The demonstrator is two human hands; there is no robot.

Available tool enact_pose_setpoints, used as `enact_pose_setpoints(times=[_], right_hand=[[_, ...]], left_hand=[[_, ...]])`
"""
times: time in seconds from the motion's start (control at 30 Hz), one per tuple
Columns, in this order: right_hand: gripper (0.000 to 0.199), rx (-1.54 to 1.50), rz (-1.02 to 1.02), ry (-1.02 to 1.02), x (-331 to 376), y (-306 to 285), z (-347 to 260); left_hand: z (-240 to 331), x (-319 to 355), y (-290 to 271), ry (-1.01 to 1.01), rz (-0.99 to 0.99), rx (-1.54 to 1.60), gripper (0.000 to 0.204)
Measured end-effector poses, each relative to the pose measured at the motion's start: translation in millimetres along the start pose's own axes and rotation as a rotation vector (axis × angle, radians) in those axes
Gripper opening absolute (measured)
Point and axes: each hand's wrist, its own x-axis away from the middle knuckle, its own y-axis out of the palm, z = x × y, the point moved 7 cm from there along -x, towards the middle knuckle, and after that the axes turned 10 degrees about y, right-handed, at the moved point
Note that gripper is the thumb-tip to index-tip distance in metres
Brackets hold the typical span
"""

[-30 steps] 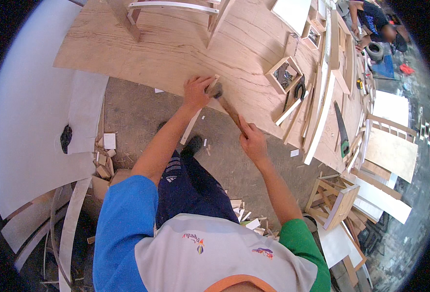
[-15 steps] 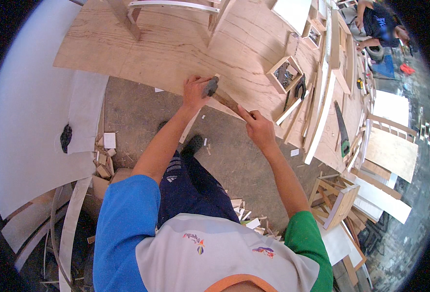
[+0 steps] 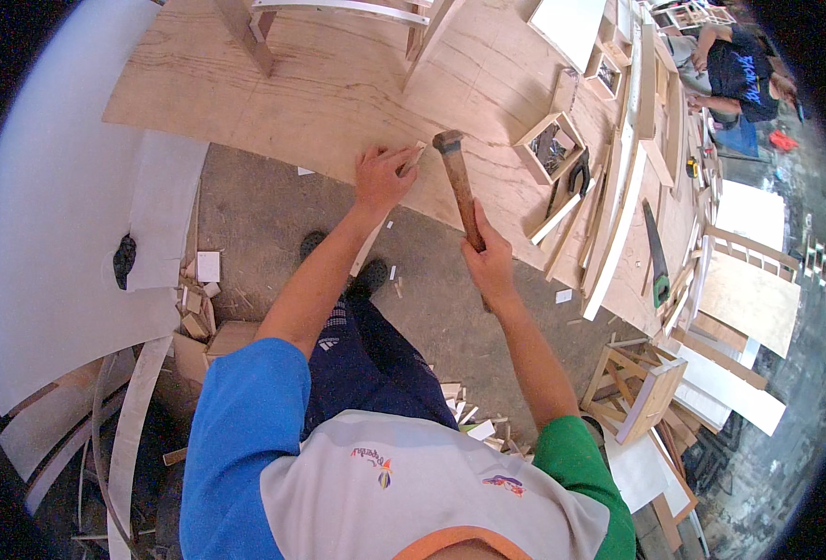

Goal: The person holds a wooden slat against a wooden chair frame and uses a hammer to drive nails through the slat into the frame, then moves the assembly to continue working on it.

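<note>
A hammer (image 3: 459, 182) with a blunt, dark metal head and a straight, worn wooden handle is gripped by the wrapped fingers of the right hand (image 3: 490, 268), its head held just apart from a slim, pale wooden strip (image 3: 368, 246). The strip is pinched by the narrowed fingers of the left hand (image 3: 382, 181) at the edge of the plywood table (image 3: 310, 112), whose surface is marked by wavy grain. Farther right, small metallic pieces are contained in an open, four-sided wooden box (image 3: 530, 165).
</note>
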Motion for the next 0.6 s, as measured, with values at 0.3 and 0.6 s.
enact_pose_setpoints(times=[0.3,0.6], right_hand=[[0.069,-0.115,-0.054,0.188,-1,6,5],[0.068,-0.060,-0.013,0.159,-2,5,-4]], left_hand=[[0,-22,9,-0.080,-0.019,-0.009,0.021],[-3,-32,13,-0.091,-0.026,0.059,0.019]])
